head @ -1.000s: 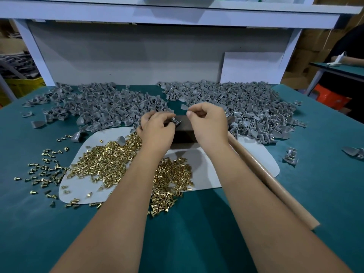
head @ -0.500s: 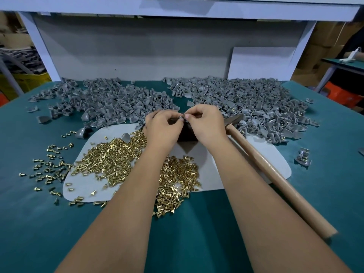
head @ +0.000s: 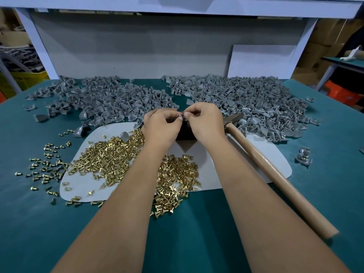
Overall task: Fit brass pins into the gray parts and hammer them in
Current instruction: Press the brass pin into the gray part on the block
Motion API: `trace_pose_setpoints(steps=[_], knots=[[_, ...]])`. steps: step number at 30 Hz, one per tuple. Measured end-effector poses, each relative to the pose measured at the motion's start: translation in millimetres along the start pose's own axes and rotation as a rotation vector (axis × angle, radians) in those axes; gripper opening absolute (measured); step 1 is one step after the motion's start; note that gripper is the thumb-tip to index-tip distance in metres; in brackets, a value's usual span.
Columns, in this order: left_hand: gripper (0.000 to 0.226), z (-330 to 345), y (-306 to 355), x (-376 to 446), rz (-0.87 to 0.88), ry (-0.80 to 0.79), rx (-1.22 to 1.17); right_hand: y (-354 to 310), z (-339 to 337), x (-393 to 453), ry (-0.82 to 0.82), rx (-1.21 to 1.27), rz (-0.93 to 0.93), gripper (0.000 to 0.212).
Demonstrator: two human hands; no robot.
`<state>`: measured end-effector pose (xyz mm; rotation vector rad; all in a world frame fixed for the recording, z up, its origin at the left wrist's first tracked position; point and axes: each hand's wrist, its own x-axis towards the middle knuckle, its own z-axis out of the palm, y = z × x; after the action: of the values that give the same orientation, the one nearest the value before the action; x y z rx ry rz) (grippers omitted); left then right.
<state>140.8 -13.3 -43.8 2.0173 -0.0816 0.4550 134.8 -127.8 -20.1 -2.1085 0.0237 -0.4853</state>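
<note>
Head view: left hand [head: 161, 125] and right hand [head: 204, 123] pinch a small part together above the dark block [head: 185, 133], apparently fitting a pin; next, take the hammer [head: 275, 168] beside it.

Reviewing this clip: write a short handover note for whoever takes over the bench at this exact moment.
Left hand and right hand meet fingertip to fingertip over the dark block, pinching something small; what it is can't be made out.
Brass pins lie heaped on the white mat, under the left forearm.
Gray parts sit in a left pile and a right pile; brass glints in the right one.
Hammer lies unheld by the right forearm.
Left: finish fitting, hammer, repeat.
</note>
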Motion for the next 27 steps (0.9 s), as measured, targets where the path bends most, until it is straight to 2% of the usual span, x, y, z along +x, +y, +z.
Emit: trace_pose_setpoints(steps=[12,18,27], knots=[[0.011,-1.7,-0.1,-0.2,-0.008,-0.06,-0.125,4.4,-6.3,-4.6,-0.047,0.016,-0.056,0.01],[0.008,-1.8,-1.8,0.0,-0.067,-0.069,-0.169,4.1,-4.4,-4.3,-0.035,-0.048,-0.063,0.019],[0.021,-0.4,-6.6,1.9,-0.084,-0.099,-0.261,3.4,-3.2,-5.3,-0.027,0.053,-0.029,0.011]])
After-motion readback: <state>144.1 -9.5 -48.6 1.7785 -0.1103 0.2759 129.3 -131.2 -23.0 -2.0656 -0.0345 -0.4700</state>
